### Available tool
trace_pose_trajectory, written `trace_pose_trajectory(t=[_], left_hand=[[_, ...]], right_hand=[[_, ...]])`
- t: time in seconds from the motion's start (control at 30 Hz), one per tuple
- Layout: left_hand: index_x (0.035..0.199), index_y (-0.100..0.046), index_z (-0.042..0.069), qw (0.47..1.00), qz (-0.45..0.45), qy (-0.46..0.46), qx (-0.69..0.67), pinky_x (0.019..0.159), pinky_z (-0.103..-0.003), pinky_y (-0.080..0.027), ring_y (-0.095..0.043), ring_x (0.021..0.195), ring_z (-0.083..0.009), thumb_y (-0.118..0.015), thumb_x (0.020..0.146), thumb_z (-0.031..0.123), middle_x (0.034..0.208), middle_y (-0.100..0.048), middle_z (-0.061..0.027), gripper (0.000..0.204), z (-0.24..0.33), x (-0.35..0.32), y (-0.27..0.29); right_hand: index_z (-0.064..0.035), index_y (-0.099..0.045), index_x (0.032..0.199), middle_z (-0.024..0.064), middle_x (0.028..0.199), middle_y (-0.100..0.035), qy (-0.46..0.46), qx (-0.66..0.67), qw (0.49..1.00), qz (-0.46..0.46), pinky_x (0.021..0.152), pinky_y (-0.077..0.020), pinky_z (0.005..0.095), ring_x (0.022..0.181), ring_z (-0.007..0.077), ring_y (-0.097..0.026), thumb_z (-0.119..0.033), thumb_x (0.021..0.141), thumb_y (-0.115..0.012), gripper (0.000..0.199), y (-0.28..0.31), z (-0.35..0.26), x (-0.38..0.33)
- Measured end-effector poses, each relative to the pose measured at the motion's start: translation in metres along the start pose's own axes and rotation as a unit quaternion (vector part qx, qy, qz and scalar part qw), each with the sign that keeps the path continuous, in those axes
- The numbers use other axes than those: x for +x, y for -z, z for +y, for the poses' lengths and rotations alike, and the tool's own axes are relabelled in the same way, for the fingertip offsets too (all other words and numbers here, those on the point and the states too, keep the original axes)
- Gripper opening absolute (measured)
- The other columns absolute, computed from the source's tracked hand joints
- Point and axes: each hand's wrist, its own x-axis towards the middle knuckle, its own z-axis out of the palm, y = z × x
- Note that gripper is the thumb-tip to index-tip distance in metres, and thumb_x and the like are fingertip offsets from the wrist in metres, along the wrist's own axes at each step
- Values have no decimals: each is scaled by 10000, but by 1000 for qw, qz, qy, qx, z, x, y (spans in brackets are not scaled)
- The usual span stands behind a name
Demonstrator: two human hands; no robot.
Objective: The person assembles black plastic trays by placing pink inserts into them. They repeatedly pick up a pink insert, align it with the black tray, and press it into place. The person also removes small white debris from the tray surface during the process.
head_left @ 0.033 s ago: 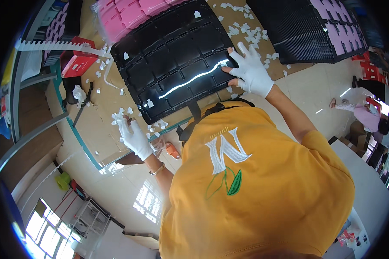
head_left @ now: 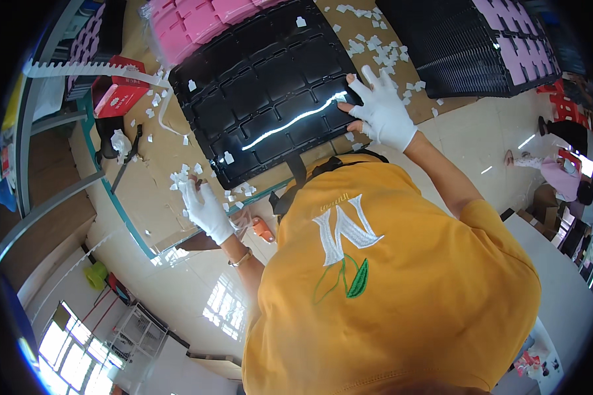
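A black plastic tray [head_left: 270, 85] with shallow compartments lies on the cardboard-covered table in front of me, and a band of light reflects off it. Small white tabs sit near its corners, such as one tab [head_left: 301, 22] at the far right and another tab [head_left: 228, 157] at the near left. My right hand [head_left: 385, 115], in a white glove with bare fingertips, rests with spread fingers on the tray's right edge. Left of the tray, my gloved left hand [head_left: 205, 209] has its fingertips drawn together at a little heap of white tabs [head_left: 180, 178]; what they pinch is too small to make out.
Pink trays [head_left: 197, 26] lie beyond the black one. A tall stack of black trays [head_left: 435, 49] stands at the right. More white tabs [head_left: 379, 49] are scattered nearby. To the left are a red box [head_left: 120, 89], a tape dispenser [head_left: 118, 146] and a metal rack [head_left: 23, 131].
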Motion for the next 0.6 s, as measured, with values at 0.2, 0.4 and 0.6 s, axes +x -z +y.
trace_pose_trajectory(t=[0.2, 0.4, 0.6], left_hand=[[1070, -651, -30, 990, 14, -114, 86, 946, -359, -450, -614, 1039, -254, -641, 831, 39, 1106, -653, -143, 249, 5, -6, -15], [880, -678, 7, 982, 51, -159, 85, 867, -404, -460, -591, 953, -326, -681, 759, 44, 994, -634, -161, 127, 18, -7, -21], [901, -706, 52, 983, -15, -105, 150, 939, -448, -421, -532, 1082, -368, -732, 706, 142, 1111, -614, -162, 216, 19, 4, -27]], right_hand=[[-234, -700, 1117, 136, 1357, -488, 3, -32, 999, -8, 1056, -284, 581, 1316, 362, -328, -443, 803, -639, 382, 8, -11, 0], [-107, -663, 1038, 164, 1279, -515, 83, 64, 988, 117, 986, -332, 583, 1242, 395, -411, -346, 723, -704, 398, 18, -1, -1], [-36, -660, 1053, 188, 1280, -526, 61, 94, 985, 130, 1020, -320, 552, 1245, 428, -409, -369, 803, -650, 416, 9, 15, 8]])
